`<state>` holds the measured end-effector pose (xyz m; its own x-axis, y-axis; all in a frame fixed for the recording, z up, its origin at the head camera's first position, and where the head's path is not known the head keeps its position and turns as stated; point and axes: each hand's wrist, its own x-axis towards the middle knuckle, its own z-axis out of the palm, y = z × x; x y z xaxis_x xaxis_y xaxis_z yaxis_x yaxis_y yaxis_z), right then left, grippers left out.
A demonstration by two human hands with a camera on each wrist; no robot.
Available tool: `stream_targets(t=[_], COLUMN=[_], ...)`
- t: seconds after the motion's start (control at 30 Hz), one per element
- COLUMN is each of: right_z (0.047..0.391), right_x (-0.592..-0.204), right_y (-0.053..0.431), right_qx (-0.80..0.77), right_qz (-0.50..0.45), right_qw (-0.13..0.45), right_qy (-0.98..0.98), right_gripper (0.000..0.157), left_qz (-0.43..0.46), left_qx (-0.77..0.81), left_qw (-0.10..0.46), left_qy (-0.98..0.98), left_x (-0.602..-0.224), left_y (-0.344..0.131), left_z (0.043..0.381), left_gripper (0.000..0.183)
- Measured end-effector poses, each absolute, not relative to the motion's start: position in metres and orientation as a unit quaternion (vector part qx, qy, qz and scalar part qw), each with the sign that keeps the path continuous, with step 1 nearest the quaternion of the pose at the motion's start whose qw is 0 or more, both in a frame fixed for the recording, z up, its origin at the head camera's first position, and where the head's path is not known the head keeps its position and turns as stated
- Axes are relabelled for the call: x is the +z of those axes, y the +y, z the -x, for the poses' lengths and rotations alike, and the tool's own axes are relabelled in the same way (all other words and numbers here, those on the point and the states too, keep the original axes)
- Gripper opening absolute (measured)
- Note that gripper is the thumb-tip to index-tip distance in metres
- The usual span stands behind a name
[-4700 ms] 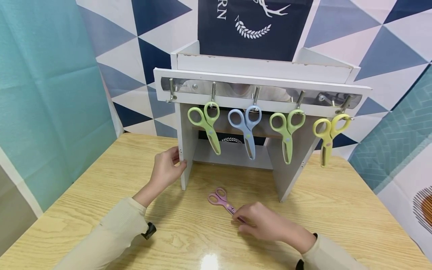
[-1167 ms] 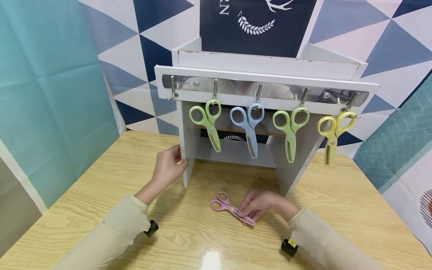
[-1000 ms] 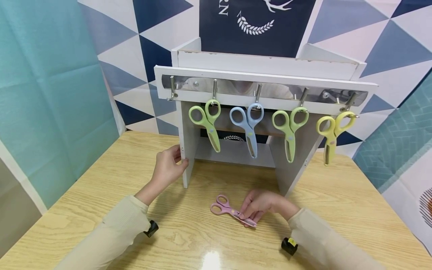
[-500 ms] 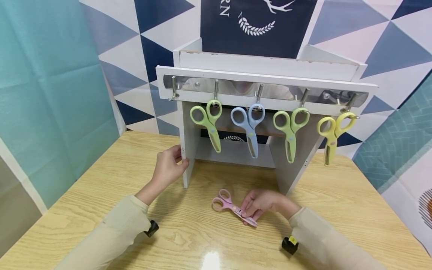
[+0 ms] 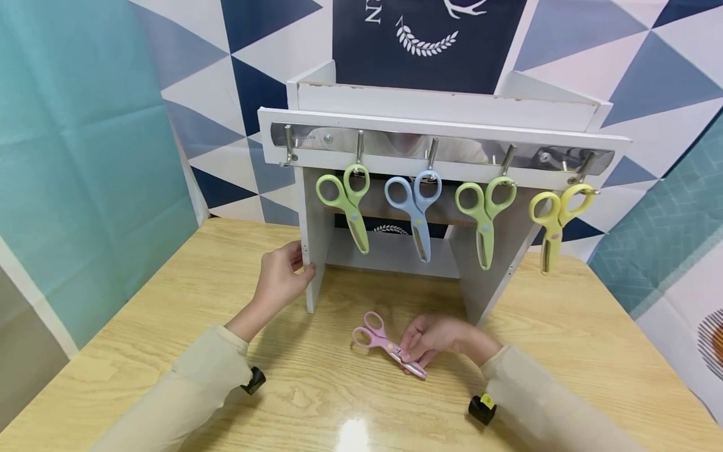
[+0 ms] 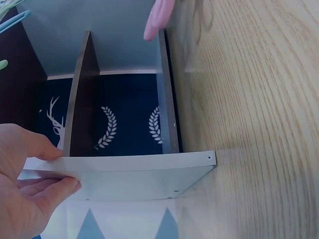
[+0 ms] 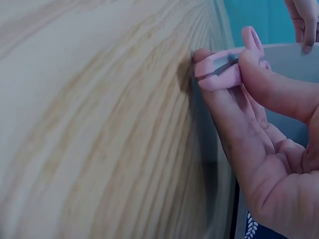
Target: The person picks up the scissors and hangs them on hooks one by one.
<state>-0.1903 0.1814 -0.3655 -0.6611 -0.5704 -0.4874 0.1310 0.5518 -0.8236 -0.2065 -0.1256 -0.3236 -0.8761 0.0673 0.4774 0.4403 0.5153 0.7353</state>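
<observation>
My right hand (image 5: 432,339) pinches a pair of pink scissors (image 5: 384,342) by the blade end, low over the table, with the handle loops pointing away to the left. In the right wrist view the scissors (image 7: 224,69) lie between thumb and fingers. My left hand (image 5: 279,279) grips the front edge of the left side panel of a white rack (image 5: 309,251); in the left wrist view thumb and fingers hold that panel (image 6: 139,163) from both sides. From the rack's hooks hang green scissors (image 5: 350,207), blue scissors (image 5: 415,210), another green pair (image 5: 484,216) and yellow scissors (image 5: 556,220).
The leftmost hook (image 5: 289,147) on the metal strip bears nothing. The rack stands on a wooden table (image 5: 316,402) before a patterned wall cloth (image 5: 248,81). A teal curtain (image 5: 85,144) hangs at the left.
Earlier the pink scissors lay on the table under my reaching right hand; now I pinch them by the blades, and their handle end has lifted slightly. My left hand keeps its grip.
</observation>
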Motion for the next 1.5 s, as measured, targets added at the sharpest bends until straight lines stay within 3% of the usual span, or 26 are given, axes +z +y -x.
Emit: stream_targets(t=[0.73,1.5], right_z=[0.192,0.188], right_x=[-0.345,-0.310], right_y=[0.164,0.146], right_qx=[-0.452,-0.450], right_qz=[0.192,0.253], right_qw=[0.417,0.377], right_qy=[0.765,0.769], right_gripper=[0.020,0.017], left_qz=[0.149,0.147], left_qx=[-0.478,-0.476], left_qw=[0.197,0.203], left_qy=[-0.843,-0.843], left_x=[-0.323,-0.322], left_y=[-0.125,-0.124], left_z=[0.206,0.204], left_gripper=[0.039,0.037])
